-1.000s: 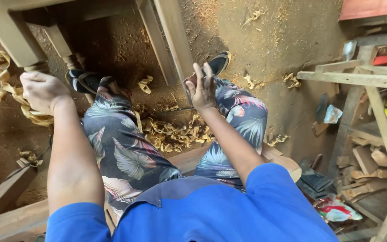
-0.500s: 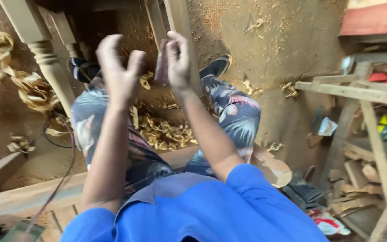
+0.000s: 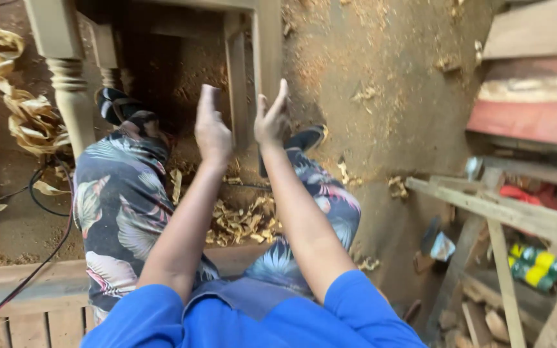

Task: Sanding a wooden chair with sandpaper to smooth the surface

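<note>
A workshop's dirt floor (image 3: 381, 77), dusted with sawdust and scattered with curled wood shavings (image 3: 243, 219), spreads beneath a seated person in a blue shirt and leaf-print trousers. Both bare forearms reach forward over the knees. The left hand (image 3: 212, 129) is raised with fingers straight and together, palm turned inward, holding nothing. The right hand (image 3: 272, 119) faces it just beside, fingers likewise extended and open, its fingertips close to the square wooden leg (image 3: 267, 45) of an unfinished piece of furniture; whether they touch the wood cannot be told. A thinner rail (image 3: 236, 84) of the same frame stands between the two hands, farther back. To the left, a turned wooden leg (image 3: 71, 96) rises beside the person's sandalled foot (image 3: 116, 106), with a heap of long shavings (image 3: 30, 122) near it and a dark cable (image 3: 46, 206) looping across the ground. At right, a rough timber rack (image 3: 485, 212) holds offcuts and yellow-and-green cans (image 3: 536, 264).
</note>
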